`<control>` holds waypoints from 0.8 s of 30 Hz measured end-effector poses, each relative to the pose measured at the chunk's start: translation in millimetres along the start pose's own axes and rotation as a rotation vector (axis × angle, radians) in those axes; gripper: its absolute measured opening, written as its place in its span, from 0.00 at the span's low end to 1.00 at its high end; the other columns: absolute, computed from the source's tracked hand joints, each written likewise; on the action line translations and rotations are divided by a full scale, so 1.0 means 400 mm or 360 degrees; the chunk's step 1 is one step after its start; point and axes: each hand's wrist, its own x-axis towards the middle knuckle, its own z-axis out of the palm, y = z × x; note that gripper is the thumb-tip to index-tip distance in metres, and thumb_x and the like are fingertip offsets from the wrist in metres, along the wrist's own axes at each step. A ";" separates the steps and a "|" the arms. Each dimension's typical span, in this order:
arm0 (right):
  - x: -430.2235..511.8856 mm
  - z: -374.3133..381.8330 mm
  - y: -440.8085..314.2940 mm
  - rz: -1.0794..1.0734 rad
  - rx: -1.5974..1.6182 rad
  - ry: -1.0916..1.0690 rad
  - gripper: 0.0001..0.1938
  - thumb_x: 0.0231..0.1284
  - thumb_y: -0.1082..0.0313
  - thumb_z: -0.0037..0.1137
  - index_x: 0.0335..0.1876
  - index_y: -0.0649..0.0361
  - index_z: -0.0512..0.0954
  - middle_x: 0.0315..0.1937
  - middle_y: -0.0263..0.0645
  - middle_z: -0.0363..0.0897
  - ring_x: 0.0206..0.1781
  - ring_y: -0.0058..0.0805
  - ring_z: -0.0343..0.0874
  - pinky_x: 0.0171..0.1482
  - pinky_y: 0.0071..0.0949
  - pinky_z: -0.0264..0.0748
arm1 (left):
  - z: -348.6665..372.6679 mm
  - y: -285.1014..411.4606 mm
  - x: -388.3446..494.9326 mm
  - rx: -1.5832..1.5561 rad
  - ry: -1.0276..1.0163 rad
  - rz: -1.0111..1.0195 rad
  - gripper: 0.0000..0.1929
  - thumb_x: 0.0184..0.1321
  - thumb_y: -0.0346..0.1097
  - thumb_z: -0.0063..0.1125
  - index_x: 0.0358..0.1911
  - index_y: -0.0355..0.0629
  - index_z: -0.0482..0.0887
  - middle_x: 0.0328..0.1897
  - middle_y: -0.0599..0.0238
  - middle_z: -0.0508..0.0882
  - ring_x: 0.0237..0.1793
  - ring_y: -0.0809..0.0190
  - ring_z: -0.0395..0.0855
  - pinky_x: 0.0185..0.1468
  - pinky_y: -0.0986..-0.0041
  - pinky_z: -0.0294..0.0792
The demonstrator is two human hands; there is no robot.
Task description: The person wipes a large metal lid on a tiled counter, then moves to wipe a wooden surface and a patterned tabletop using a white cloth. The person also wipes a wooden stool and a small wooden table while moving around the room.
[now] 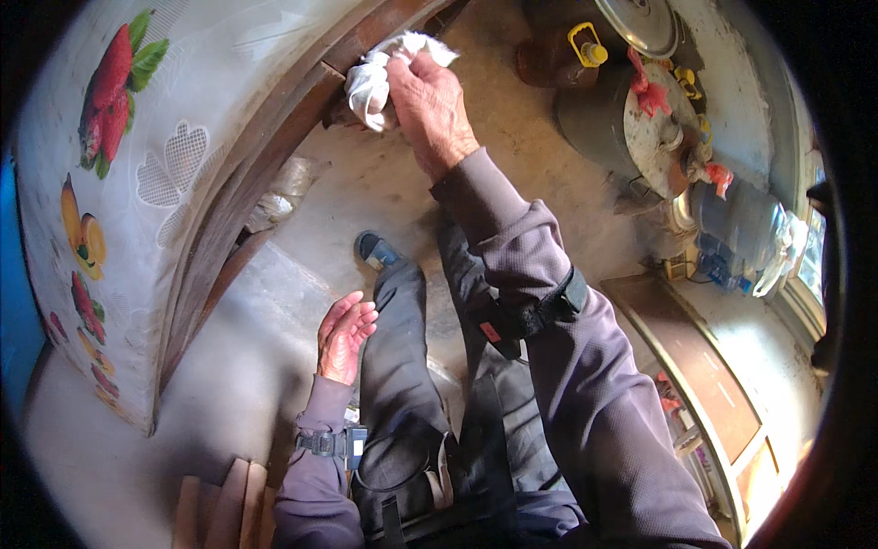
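My right hand [432,103] grips a bunched white cloth [370,86] against the brown wooden edge [302,110] of a table. The cloth covers part of that edge, and my fingertips are hidden in its folds. Lower down, my left hand [345,337] hangs beside my left leg, holding nothing, its fingers half curled and apart. To the left spreads the tabletop, under a whitish tablecloth [178,89] printed with strawberries and other fruit.
A plastic-wrapped bundle [281,195] shows under the table edge. Along the right stand a large dark drum [597,123], a jug with a yellow cap [595,55] and a brown-topped cabinet [713,377]. Wooden slats [230,508], perhaps a chair back, rise at lower left.
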 end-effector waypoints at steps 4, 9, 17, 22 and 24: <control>-0.102 -0.036 -0.018 0.0153 0.0374 0.0053 0.14 0.63 0.58 0.56 0.39 0.63 0.79 0.29 0.37 0.81 0.34 0.25 0.78 0.39 0.26 0.76 | 0.008 0.005 -0.004 0.0049 -0.0104 0.0019 0.20 0.66 0.39 0.61 0.59 0.42 0.78 0.47 0.62 0.86 0.47 0.63 0.84 0.51 0.72 0.75; -0.163 0.061 -0.093 -0.0309 0.1047 0.0225 0.05 0.69 0.68 0.56 0.42 0.59 0.73 0.34 0.28 0.77 0.37 0.12 0.69 0.38 0.20 0.72 | -0.043 -0.020 0.015 0.0184 -0.0112 0.0060 0.22 0.69 0.40 0.56 0.61 0.37 0.74 0.49 0.60 0.83 0.46 0.66 0.82 0.50 0.73 0.75; -0.479 0.279 -0.062 -0.0252 -0.0236 -0.0664 0.11 0.58 0.61 0.56 0.35 0.63 0.75 0.29 0.53 0.77 0.33 0.51 0.80 0.38 0.43 0.78 | -0.219 -0.103 0.082 -0.0237 -0.0431 -0.0120 0.26 0.73 0.51 0.45 0.68 0.43 0.68 0.59 0.57 0.80 0.60 0.56 0.77 0.67 0.62 0.67; -0.450 0.198 0.051 0.0335 0.0008 -0.0534 0.15 0.60 0.57 0.57 0.41 0.63 0.75 0.30 0.59 0.80 0.38 0.56 0.84 0.42 0.44 0.80 | -0.187 -0.088 0.053 0.0267 -0.0121 0.0207 0.27 0.67 0.52 0.55 0.61 0.39 0.74 0.49 0.62 0.83 0.47 0.66 0.81 0.51 0.72 0.74; -0.383 0.135 0.061 0.0071 0.0112 -0.0076 0.17 0.62 0.60 0.59 0.51 0.61 0.76 0.33 0.52 0.83 0.38 0.35 0.86 0.42 0.35 0.81 | -0.154 -0.073 0.033 0.0181 -0.0081 0.0078 0.26 0.66 0.46 0.60 0.61 0.38 0.74 0.48 0.61 0.83 0.44 0.65 0.82 0.49 0.73 0.74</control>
